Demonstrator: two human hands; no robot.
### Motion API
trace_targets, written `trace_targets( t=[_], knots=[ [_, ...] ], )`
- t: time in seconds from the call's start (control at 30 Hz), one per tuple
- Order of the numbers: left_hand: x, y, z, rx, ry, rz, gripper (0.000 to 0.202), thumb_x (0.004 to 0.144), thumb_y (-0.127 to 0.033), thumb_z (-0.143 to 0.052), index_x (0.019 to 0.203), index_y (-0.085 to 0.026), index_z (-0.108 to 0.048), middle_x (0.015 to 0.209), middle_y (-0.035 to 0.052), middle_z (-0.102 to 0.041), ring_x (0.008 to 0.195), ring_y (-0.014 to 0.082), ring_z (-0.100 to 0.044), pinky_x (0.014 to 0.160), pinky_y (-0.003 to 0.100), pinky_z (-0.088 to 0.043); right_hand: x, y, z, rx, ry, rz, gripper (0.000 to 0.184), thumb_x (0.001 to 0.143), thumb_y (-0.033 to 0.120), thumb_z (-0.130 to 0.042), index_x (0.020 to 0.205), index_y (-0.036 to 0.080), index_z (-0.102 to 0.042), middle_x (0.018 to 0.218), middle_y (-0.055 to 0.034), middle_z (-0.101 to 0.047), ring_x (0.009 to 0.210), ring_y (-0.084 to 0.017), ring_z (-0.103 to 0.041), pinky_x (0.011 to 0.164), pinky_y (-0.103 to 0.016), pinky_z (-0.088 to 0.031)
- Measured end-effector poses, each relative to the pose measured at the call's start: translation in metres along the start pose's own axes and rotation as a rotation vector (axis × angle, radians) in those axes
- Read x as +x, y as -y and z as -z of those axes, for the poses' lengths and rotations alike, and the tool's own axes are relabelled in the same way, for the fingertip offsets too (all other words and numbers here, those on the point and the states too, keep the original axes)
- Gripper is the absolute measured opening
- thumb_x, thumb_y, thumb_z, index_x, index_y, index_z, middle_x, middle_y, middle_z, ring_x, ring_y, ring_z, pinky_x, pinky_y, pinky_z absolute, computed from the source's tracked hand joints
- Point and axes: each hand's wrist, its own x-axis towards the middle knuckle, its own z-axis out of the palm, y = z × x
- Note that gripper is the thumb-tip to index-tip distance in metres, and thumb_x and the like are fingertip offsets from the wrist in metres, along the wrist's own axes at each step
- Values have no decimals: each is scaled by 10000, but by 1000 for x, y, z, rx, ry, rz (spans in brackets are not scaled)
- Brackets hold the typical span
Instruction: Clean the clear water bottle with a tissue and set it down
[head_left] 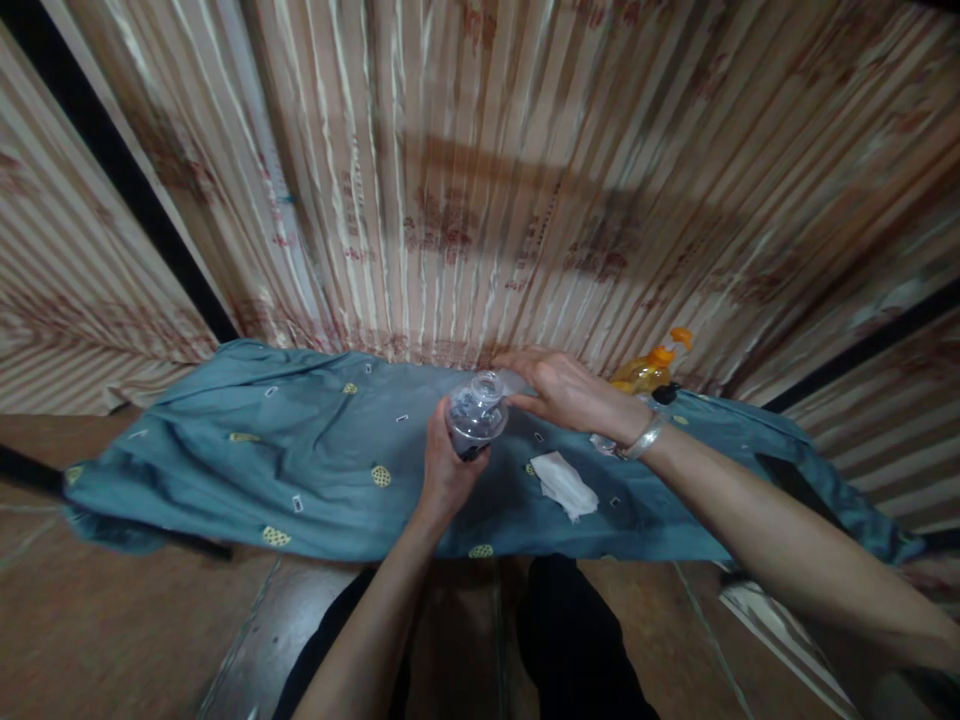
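Bare forearms lie nearest, the left one crossing above dark-clad legs, with brown floor tiles beneath. Beyond them, the near edge of the table hangs under a blue-green cloth printed with pineapples. White tissue lies on the cloth, right of the left hand, which is closed around the body of a clear bottle. That bottle sits between the two hands, its long axis close to upright, neck up and slightly to the far right of its base; whether the base rests on the cloth is hidden. Left is the hand in firm contact; the right hand, bent in from the right with a bracelet at its wrist, has its fingers just beside the neck, so the neck is the part nearest to it. Those fingers are blurred, and I cannot tell whether they pinch anything or touch the rim. Farther right, past that wrist, a yellow pump bottle with an orange top lies near a small black thing. Farthest of all, a striped curtain hangs behind the table.
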Motion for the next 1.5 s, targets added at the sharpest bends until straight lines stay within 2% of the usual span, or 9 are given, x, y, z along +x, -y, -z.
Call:
trace_targets(
  t=[0.13,0.5,0.8,0.87,1.03,1.17,1.23,1.4,1.5],
  knots=[
    [-15,-6,1,61,17,-23,1002,731,-210,-887,1646,-246,-478,1507,155,-725,1384,369,-756,1219,563,-608,-15,7,14,43,36,35,481,1087,201,-784,1563,181,-719,1356,-161,-877,1269,-345,-855,1070,-448,-682],
    [-25,-10,-10,83,76,-35,1016,718,-168,-849,1657,-250,-471,1564,171,-697,1456,402,-710,1263,623,-564,-20,12,28,61,180,159,253,1098,139,-747,1346,167,-783,1299,-168,-861,1245,-316,-827,1098,-462,-650],
    [-29,-10,-10,122,89,-65,989,752,-178,-848,1661,-250,-466,1572,180,-690,1461,405,-705,1255,628,-561,-13,33,40,-131,372,-38,209,1165,297,-728,1144,104,-807,995,-176,-871,981,-309,-852,810,-337,-538],
    [-29,-10,-10,131,93,-73,998,757,-183,-854,1670,-251,-459,1580,180,-685,1473,406,-697,1262,630,-556,-14,36,39,-191,361,-68,278,1170,345,-727,1181,80,-812,985,-191,-871,970,-324,-860,792,-345,-539],
    [-28,-9,-12,155,118,-52,1053,752,-199,-886,1705,-264,-443,1601,179,-675,1495,407,-679,1287,636,-533,-19,30,35,-79,235,69,517,1071,244,-834,1562,162,-694,1453,-188,-833,1315,-316,-821,1032,-382,-618],
    [-29,-9,-13,165,128,-71,1047,755,-202,-892,1705,-255,-454,1616,190,-675,1499,409,-676,1306,644,-517,-17,30,36,-123,340,19,205,1156,201,-669,1288,112,-797,1098,-176,-886,1049,-305,-864,877,-350,-582],
    [-29,-10,-13,169,132,-83,1039,767,-197,-885,1709,-251,-451,1625,194,-674,1499,403,-679,1307,640,-517,-15,31,36,-178,354,-42,251,1182,283,-657,1207,87,-812,988,-189,-874,968,-322,-862,811,-352,-554],
    [-28,-12,-12,181,140,-68,1051,771,-189,-887,1723,-254,-447,1628,189,-675,1517,402,-666,1310,636,-515,-18,26,36,-36,282,1,352,1072,233,-803,1417,161,-790,1324,-160,-881,1215,-318,-854,963,-345,-601],
    [-27,-14,-12,178,144,-81,1043,773,-185,-882,1721,-250,-453,1622,190,-679,1494,402,-679,1286,634,-534,-20,23,37,-38,329,-9,196,1111,170,-722,1282,148,-813,1174,-147,-896,1084,-293,-864,891,-332,-579]
  ],
)
